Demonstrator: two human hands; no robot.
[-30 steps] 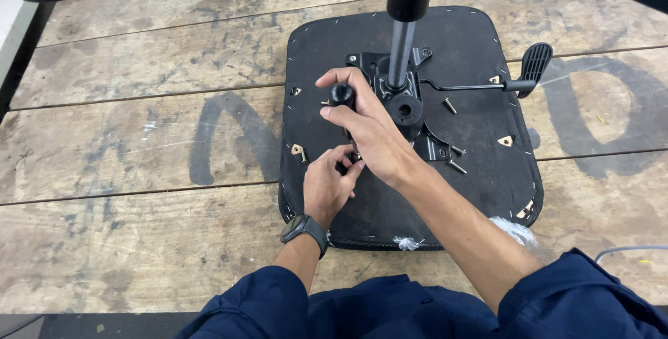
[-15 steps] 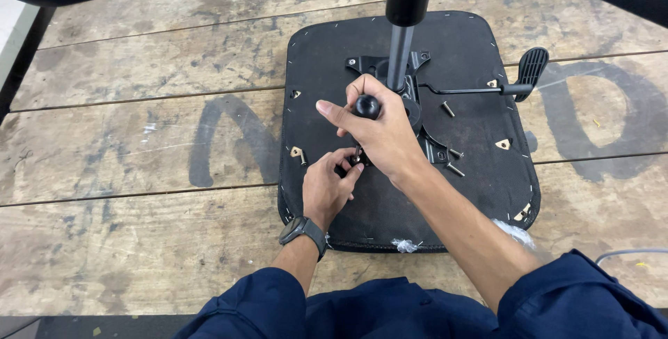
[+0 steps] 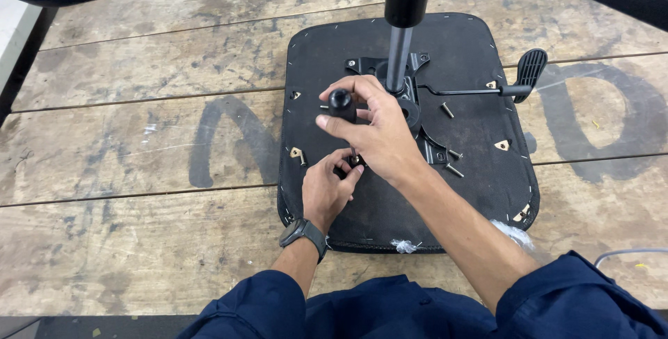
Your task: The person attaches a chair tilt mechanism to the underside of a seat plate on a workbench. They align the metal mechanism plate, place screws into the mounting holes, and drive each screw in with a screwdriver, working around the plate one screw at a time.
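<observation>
An upturned black chair seat (image 3: 480, 165) lies on a wooden workbench, its metal mechanism plate (image 3: 417, 113) and gas cylinder (image 3: 400, 26) pointing up. My right hand (image 3: 376, 127) grips a black round-handled screwdriver (image 3: 341, 102), held upright with its tip down on the seat. My left hand (image 3: 327, 189) pinches a small screw or fitting (image 3: 353, 162) right at the tool's tip. A wristwatch (image 3: 303, 231) is on my left wrist.
A black adjustment lever (image 3: 530, 68) sticks out to the right of the mechanism. Loose bolts (image 3: 447, 111) and brass-coloured corner brackets (image 3: 502, 145) lie on the seat. The wooden workbench (image 3: 125, 172) carries dark painted marks. A dark chair part overhangs the top left.
My right hand has shifted the screwdriver from beside the cylinder base leftward and down toward my left hand. My left hand has stayed in place on the seat.
</observation>
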